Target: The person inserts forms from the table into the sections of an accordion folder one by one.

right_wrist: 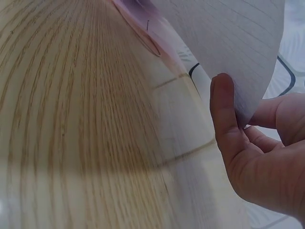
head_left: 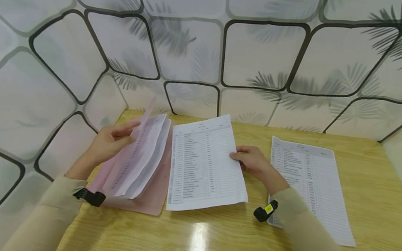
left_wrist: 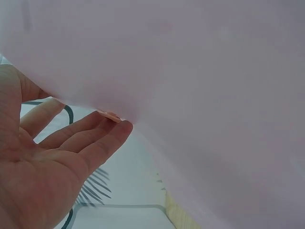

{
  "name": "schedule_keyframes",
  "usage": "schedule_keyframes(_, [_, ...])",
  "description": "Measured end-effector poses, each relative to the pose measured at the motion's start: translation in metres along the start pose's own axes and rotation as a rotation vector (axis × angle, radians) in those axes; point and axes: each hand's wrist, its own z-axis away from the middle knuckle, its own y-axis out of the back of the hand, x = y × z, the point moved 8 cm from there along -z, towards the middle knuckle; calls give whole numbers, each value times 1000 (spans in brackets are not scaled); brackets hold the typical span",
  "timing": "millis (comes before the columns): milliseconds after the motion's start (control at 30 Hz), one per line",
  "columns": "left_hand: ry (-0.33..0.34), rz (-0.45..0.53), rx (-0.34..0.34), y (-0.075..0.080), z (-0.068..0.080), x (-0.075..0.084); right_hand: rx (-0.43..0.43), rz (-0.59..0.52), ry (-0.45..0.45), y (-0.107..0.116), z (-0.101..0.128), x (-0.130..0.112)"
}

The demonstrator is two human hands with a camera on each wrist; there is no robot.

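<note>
A pink folder (head_left: 151,197) lies open at the table's left. My left hand (head_left: 120,136) stands behind its raised pink cover (left_wrist: 200,95), straight fingertips (left_wrist: 114,129) touching the cover's back. Several printed sheets (head_left: 140,156) lean against the cover's inner side. A printed sheet (head_left: 204,163) lies tilted in the middle, its left edge over the folder. My right hand (head_left: 246,158) pinches its right edge, thumb on top. In the right wrist view, the thumb (right_wrist: 224,109) presses against the curved sheet (right_wrist: 228,38) and the other fingers curl behind it.
A stack of printed sheets (head_left: 314,185) lies on the wooden table (head_left: 208,248) to the right of my right hand. Panels with a leaf pattern (head_left: 262,53) wall the table in at the back and both sides.
</note>
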Motion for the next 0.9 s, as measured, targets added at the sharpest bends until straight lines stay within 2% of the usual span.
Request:
schedule_keyframes(433, [-12,49,19,0,1,2,-6,-6,-4,-20,-10,-6])
schedule_keyframes(900, [32,2,-6,-3,-1,0,21,-37,-34,-42,-22,-14])
